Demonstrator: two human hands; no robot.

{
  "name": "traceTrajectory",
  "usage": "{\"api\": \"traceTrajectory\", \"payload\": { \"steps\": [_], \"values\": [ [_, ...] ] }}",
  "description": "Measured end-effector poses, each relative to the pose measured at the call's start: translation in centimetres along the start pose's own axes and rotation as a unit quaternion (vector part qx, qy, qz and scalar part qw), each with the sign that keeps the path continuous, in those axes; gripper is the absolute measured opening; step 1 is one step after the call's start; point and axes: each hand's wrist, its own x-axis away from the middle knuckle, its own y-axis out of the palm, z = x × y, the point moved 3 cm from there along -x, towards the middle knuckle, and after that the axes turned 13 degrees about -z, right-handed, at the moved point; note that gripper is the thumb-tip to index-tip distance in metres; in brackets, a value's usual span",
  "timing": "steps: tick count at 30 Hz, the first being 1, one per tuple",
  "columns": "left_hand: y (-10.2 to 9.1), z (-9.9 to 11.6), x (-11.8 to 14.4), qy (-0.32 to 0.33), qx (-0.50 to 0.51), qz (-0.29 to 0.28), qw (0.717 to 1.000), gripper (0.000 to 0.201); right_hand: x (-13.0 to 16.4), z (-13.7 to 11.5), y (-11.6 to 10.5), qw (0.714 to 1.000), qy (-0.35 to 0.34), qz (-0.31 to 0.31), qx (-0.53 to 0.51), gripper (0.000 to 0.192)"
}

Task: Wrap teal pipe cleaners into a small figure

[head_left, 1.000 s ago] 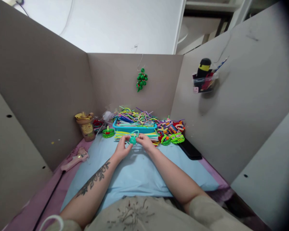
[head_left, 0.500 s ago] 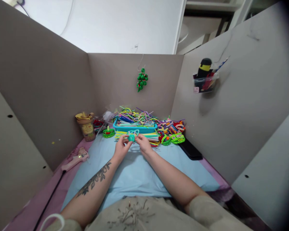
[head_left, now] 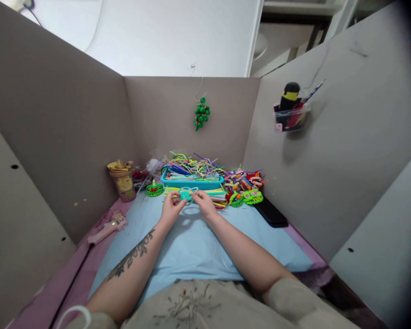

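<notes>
Between my two hands is a small teal piece of twisted pipe cleaners (head_left: 185, 196), with loops standing out from a dense middle. My left hand (head_left: 172, 204) pinches its left side between thumb and fingers. From the right, my right hand (head_left: 203, 202) has its fingertips closed on a teal strand of the same piece. Both hands are raised over the light blue cloth (head_left: 192, 246). Right behind them lies a row of straight, coloured pipe cleaners (head_left: 212, 195), partly covered by the hands.
A blue tray (head_left: 192, 184) heaped with pipe cleaners stands behind. Finished pipe-cleaner figures (head_left: 252, 197) and a black flat case (head_left: 270, 213) lie right. Left are a green figure (head_left: 154, 189), a patterned cup (head_left: 124, 185) and a pink glue gun (head_left: 108, 230) with a black cord. Grey panels surround the table.
The teal piece has shifted slightly left with my left hand and turned a little. My right hand's fingers have moved slightly apart from its dense middle, onto a strand.
</notes>
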Motion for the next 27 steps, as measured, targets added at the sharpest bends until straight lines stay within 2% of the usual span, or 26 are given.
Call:
{"api": "traceTrajectory", "payload": {
  "steps": [5, 10, 16, 19, 23, 27],
  "values": [
    [-0.4, 0.5, -0.1, -0.033, 0.057, 0.012, 0.998, 0.042, -0.5, 0.3, -2.6, 0.995, -0.002, 0.083, 0.053, 0.019],
    [-0.1, 0.6, -0.2, -0.068, 0.111, -0.036, 0.991, 0.047, -0.6, 0.5, -2.7, 0.992, -0.005, 0.040, 0.120, 0.025],
    [0.1, 0.9, 0.0, -0.078, 0.172, -0.066, 0.980, 0.047, -0.5, 0.3, -2.2, 0.987, -0.016, 0.026, 0.155, 0.011],
    [0.0, 0.5, -0.2, -0.080, 0.161, -0.063, 0.982, 0.046, -0.3, -0.5, -2.6, 0.984, -0.028, 0.051, 0.166, 0.008],
    [-0.6, -0.5, -0.5, -0.070, 0.095, -0.027, 0.993, 0.044, 0.0, -1.8, -3.3, 0.969, -0.065, 0.108, 0.215, 0.011],
    [-1.0, -0.8, -0.4, -0.062, 0.035, 0.004, 0.997, 0.040, 0.3, -2.5, -3.4, 0.957, -0.089, 0.112, 0.251, 0.013]
  ]
}}
